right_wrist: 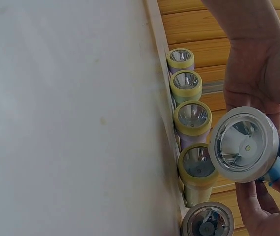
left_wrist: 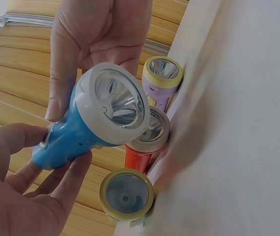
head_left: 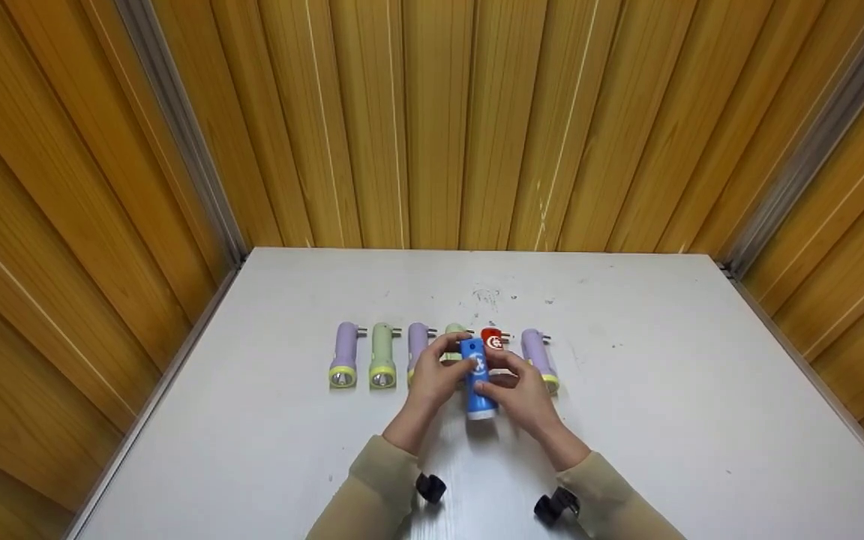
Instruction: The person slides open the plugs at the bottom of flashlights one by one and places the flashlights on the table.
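A blue flashlight (head_left: 481, 401) with a white head ring is held above the table by both hands, its lens end toward the person. From the left, my left hand (head_left: 433, 381) grips its body between thumb and fingers. My right hand (head_left: 528, 391) holds it from the other side, thumb on top. In the left wrist view, the blue flashlight (left_wrist: 66, 140) shows its clear lens and reflector, with fingers at its narrow end. Just behind lies a red flashlight (head_left: 491, 337), partly covered by the right hand. A green flashlight (head_left: 456, 348) beside it is mostly hidden.
Other flashlights lie in a row on the white table (head_left: 252, 450): a purple one (head_left: 346, 346) at far left, a green one (head_left: 382, 346), another purple one (head_left: 418, 337), and a purple one (head_left: 534, 350) at right. Metal prongs stick out near their back ends. Wood-patterned walls (head_left: 432, 135) surround the table.
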Tool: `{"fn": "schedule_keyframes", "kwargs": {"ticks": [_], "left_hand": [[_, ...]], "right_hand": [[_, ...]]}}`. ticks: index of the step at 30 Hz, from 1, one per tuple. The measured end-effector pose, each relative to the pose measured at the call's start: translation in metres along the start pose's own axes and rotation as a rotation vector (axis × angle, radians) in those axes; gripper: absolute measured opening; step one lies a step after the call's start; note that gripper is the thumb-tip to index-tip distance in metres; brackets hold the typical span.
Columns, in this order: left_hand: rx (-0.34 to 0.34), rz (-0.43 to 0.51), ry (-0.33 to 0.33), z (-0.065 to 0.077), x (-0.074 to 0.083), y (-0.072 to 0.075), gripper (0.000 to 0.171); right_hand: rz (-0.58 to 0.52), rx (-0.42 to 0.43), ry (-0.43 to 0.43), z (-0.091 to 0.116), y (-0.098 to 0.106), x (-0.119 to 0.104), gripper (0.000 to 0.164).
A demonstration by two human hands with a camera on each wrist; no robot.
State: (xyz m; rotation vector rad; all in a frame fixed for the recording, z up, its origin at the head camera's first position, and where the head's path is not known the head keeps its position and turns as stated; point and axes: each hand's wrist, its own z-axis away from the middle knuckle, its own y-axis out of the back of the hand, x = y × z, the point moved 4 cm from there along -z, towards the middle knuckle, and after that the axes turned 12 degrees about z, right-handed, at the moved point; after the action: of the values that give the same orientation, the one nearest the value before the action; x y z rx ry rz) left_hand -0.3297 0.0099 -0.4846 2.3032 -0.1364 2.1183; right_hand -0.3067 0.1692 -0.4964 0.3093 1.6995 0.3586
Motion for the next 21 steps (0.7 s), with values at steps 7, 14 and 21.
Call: {"fn": "schedule_keyframes", "kwargs": {"ticks": [7,14,21], "left_hand": [[-0.002,-0.015,-0.005,0.0,0.0002,0.0001,0.045],[-0.004,0.008,-0.019,0.0002,-0.0009,-0.0005,0.046],[-0.002,0.008,-0.022,0.0009,-0.0002,-0.0012,0.046]], "right_hand": [[-0.001,0.001,0.001,-0.0003,-0.0001,0.0001,0.052],[-0.009,-0.018,0.009,0.0004,-0.0004,0.0005,0.054],[-0.005,-0.016,0.01,0.0009,-0.0004,0.0005,0.054]]}}
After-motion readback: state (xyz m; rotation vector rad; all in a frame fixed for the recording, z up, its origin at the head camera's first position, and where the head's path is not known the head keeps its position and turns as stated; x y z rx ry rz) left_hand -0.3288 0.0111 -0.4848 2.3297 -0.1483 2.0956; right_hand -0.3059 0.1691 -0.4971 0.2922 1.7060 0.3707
